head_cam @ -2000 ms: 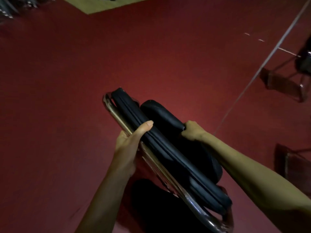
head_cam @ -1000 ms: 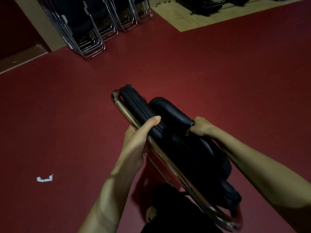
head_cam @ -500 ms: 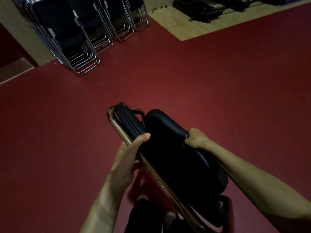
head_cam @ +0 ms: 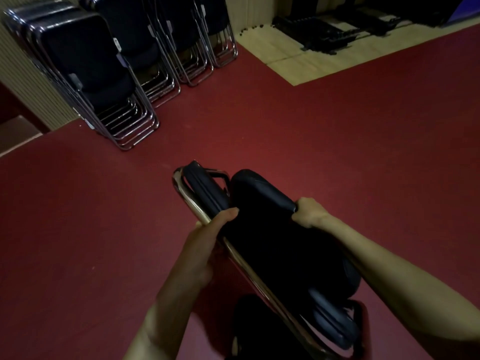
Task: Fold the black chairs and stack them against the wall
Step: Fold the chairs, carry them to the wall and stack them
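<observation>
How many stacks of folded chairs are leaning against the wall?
4, in a row at upper left: nearest stack, second stack, third stack, farthest stack. Others may sit off-frame.

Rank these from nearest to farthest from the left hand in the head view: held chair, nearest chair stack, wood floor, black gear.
1. Held chair: gripped by the left hand.
2. Nearest chair stack: ahead left, at the wall.
3. Wood floor: ahead right.
4. Black gear: farther back on that floor.
</observation>
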`<state>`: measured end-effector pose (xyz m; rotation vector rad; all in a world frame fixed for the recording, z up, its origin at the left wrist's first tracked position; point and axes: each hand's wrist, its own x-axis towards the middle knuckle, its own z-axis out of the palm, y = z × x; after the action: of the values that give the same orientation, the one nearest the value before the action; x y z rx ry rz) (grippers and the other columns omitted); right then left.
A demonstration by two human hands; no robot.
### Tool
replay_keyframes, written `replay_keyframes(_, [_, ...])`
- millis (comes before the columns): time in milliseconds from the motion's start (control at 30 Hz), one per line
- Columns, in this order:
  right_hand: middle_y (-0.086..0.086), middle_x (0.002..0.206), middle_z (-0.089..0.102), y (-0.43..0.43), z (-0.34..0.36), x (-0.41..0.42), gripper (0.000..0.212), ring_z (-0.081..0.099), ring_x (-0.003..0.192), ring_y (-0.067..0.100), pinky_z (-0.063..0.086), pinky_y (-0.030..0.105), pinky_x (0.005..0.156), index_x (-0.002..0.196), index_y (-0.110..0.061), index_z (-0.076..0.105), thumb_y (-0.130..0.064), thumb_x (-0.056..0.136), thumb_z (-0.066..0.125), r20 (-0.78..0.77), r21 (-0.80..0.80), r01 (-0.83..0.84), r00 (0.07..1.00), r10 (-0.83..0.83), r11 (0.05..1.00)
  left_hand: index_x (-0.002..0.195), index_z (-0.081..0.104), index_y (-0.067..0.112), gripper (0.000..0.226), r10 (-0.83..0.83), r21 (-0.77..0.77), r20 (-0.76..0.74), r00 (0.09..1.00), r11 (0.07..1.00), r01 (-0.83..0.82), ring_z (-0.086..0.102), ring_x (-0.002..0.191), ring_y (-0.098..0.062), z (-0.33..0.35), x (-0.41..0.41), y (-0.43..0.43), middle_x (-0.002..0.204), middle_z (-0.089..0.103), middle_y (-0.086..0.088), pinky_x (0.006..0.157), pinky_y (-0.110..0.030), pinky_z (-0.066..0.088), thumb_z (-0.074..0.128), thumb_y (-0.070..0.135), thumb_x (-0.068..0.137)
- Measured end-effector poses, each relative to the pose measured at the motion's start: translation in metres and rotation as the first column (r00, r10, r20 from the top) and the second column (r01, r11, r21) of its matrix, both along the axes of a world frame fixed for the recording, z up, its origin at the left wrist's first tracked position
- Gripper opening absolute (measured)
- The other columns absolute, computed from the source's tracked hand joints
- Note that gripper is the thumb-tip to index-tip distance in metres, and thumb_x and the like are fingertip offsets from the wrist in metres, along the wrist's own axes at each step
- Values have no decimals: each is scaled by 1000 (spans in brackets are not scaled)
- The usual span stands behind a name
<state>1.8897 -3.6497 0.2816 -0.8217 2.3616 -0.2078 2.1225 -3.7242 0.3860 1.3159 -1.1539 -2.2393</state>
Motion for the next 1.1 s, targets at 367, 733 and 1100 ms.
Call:
replay_keyframes(367, [10, 88, 60, -322, -13, -120, 40, 67, 90, 28, 43, 26, 63, 101, 2, 66, -23, 73, 78, 110, 1, -7, 994, 7, 1000, 115, 65, 8, 34, 77, -80, 9, 997, 994, -76, 68, 56, -9, -7, -128, -307, 67, 70, 2, 45, -19, 49, 70, 20, 83])
replay_keyframes(733, [11, 89, 63, -622, -16, -231, 39, 67, 87, 28, 47, 28, 63, 102, 2, 65, -21, 73, 78, 157, -22, -26, 987, 29, 999, 99, 68, 22, 21, 42, -190, 48, 998, 981, -32, 68, 65, -8, -18, -242, -599, 74, 70, 6, 68, -30, 52, 70, 31, 81])
replay_keyframes(1100, [14, 99, 66, -888, -7, -354, 36, 66, 88, 29, 44, 28, 63, 105, 1, 63, -20, 78, 72, 100, -6, -87, 991, 87, 996, 98, 73, 22, 19, 24, -176, 83, 996, 984, -9, 70, 75, -10, -6, -366, -859, 87, 74, 5, 81, -35, 50, 71, 32, 81])
